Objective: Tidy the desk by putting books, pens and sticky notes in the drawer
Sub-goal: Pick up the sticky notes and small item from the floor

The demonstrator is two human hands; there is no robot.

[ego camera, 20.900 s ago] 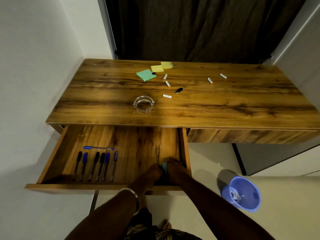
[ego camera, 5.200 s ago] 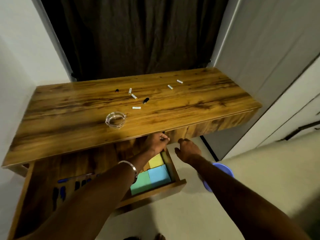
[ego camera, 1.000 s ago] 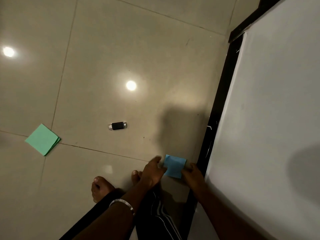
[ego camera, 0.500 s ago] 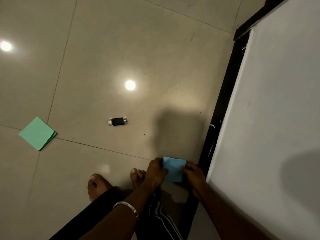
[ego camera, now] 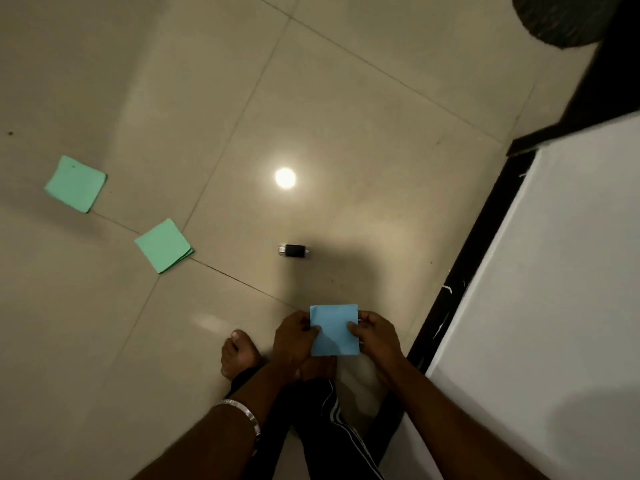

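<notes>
A blue sticky-note pad (ego camera: pixel 335 330) is held low in the frame, right of centre, above the tiled floor (ego camera: pixel 346 116). It is pinched on its left edge by the left hand (ego camera: pixel 294 336), whose thumb is laid on the top face with the fingers curled beneath, and on its right edge by the right hand (ego camera: pixel 375 336) in the same manner. The pad is kept roughly flat, with its face turned up to the camera.

Two green sticky-note pads are seen lying on the floor in the left half of the frame: one green pad (ego camera: pixel 75 183) at the far left, and a second green pad (ego camera: pixel 163 245) nearer the centre, set across a tile joint. The two are well apart from each other and from the blue pad.

A small black object with silver ends (ego camera: pixel 293 251) is seen on the floor near the middle of the frame, above the hands; what it is cannot be told. A round reflection of light (ego camera: pixel 285 177) is shown on the tiles above it.

A metal bracelet (ego camera: pixel 242 415) is worn on the left wrist. A bare foot (ego camera: pixel 239 353) is planted on the floor just left of the hands, and a dark trouser leg with white stripes (ego camera: pixel 332 427) is seen below them. A white panel with a black edge (ego camera: pixel 554 289) fills the right side of the frame.
</notes>
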